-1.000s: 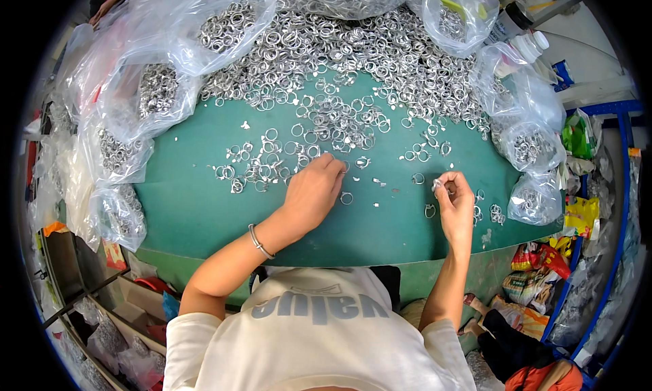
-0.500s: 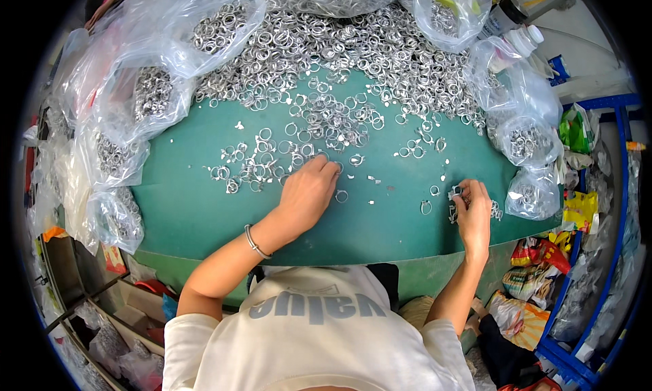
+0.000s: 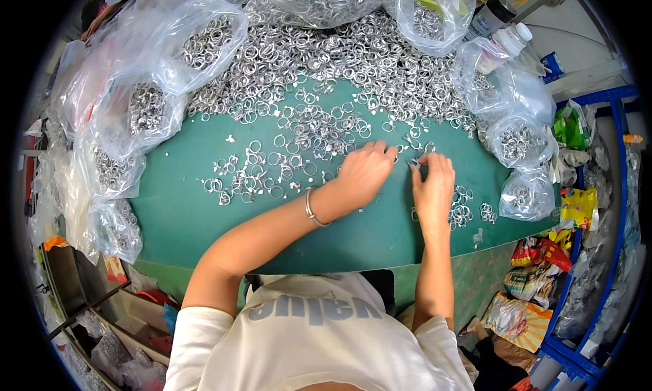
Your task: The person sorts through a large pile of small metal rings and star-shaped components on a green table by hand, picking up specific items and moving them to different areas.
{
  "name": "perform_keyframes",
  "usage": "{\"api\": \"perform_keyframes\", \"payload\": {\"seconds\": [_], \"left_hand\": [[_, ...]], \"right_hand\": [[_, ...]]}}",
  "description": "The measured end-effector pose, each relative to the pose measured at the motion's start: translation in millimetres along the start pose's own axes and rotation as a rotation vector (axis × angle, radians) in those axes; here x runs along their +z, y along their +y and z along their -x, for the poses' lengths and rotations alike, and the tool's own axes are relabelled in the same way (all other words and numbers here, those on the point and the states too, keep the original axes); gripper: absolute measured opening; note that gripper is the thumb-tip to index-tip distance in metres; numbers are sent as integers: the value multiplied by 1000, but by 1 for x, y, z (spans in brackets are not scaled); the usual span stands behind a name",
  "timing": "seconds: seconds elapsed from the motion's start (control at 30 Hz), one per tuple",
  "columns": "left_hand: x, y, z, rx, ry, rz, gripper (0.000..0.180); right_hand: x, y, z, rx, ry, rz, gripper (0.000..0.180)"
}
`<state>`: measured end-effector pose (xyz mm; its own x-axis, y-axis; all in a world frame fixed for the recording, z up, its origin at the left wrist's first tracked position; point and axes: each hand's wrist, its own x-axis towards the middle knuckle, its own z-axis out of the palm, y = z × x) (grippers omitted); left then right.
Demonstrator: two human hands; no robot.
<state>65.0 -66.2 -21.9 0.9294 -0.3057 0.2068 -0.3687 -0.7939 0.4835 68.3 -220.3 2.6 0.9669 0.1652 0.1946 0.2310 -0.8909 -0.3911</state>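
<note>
Single head-worn fisheye view, looking steeply down, close over green table (image 3: 204, 221), edges bending

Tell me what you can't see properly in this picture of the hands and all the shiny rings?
Head view only:
- Whatever the left hand and right hand pinch: fingers cover it.
- Each metal ring: too small for detail.
- Bags of rings: crinkled plastic blurs contents.
- White bottle: partly behind a bag.

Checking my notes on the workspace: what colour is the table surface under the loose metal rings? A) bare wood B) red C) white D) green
D: the table surface shows green around the loose metal rings and beneath both hands, left and right.
</note>
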Motion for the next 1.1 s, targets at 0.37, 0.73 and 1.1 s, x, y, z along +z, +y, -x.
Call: {"api": "perform_keyframes", "payload": {"seconds": [0.37,0.73,1.1], "left_hand": [[-6,1,-7,-125,33,84,16],[-6,36,3,-186,-118,579,14],[2,22,-27,-146,-97,245,21]], "right_hand": [[-8,-9,-12,36,-177,-266,25],[-69,39,16,192,-405,-147,19],[-31,30,-23,-57,-15,-5,36]]}}
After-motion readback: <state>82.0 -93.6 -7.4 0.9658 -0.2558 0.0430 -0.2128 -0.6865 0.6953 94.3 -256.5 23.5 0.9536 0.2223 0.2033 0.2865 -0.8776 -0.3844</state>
